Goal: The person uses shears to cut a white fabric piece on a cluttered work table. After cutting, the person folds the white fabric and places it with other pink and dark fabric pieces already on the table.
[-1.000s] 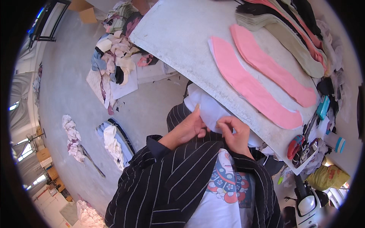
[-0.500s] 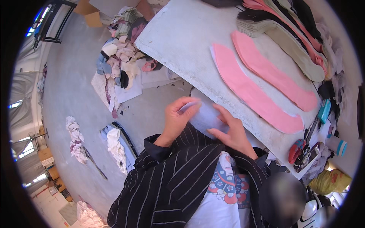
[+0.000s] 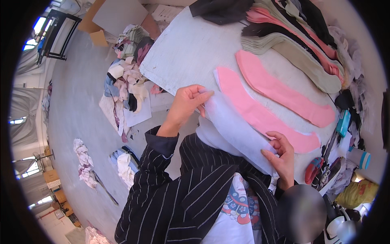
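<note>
White sheet (image 3: 239, 126) is strung between both hands, at the near edge of the counter (image 3: 174, 55). Long axis runs diagonal, upper left to lower right, curved, roughly parallel to the near pink strip (image 3: 264, 112). Strip lies just beyond the sheet, a pale edge showing along it.

Left hand (image 3: 186, 105): thumb and fingers pinch the sheet's upper-left end. Right hand (image 3: 281, 157): at the lower-right end, thumb on the sheet, fingers part-curled; can't tell if it grips firmly. Right hand is closer to the strip's lower end, left hand sits off its upper end, to the left.

White layers (image 3: 213, 137) droop below the sheet, by the lap.

Further back: far pink strip (image 3: 284, 89), beside the near one, then a green stack (image 3: 304, 59). Red item (image 3: 314, 171) and teal pack (image 3: 343, 123) sit at the right side. Nothing visible between sheet and near pink strip.
</note>
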### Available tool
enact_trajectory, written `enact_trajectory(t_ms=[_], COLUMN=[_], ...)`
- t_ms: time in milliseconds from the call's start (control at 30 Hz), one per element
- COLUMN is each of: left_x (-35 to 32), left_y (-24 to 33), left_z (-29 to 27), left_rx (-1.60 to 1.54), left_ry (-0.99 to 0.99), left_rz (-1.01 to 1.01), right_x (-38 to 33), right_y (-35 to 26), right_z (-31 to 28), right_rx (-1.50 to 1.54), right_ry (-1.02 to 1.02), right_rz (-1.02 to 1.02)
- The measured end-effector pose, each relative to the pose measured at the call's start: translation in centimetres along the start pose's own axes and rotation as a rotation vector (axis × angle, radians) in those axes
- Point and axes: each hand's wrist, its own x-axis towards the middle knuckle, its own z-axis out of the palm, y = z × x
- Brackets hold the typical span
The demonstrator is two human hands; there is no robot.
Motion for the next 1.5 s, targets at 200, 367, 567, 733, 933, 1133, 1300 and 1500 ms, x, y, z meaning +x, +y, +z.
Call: enact_trajectory(t_ms=[200,367,567,733,933,1133,1300,1500], left_x=[5.4,7.2,9.1,9.1,8.8,6.9,6.2,7.0], left_y=[-1.1,-0.5,-1.8,-1.4,-1.4,-0.5,-1.7,-2.8], left_z=[0.8,1.8,1.2,1.0,0.5,3.3,5.6,5.3], left_rx=[0.258,0.521,0.641,0.724,0.785,0.979,1.379,1.473], left_ry=[0.031,0.182,0.216,0.261,0.273,0.303,-0.218,-0.251], left_rz=[0.186,0.225,0.267,0.248,0.290,0.758,0.755,0.694], right_x=[1.2,1.4,1.7,1.8,2.2,2.3,2.3,0.0], right_y=[0.6,0.8,2.0,2.3,2.1,2.3,1.3,-0.8], right_z=[-1.1,-1.4,-1.8,-1.7,-1.7,-1.7,-2.0,-4.3], right_rx=[-0.170,-0.198,-0.297,-0.353,-0.330,-0.356,-0.334,-0.180], right_ry=[0.123,0.187,0.245,0.253,0.271,0.286,0.251,0.249], right_rz=[-0.025,0.009,0.000,-0.031,-0.027,-0.062,-0.048,0.033])
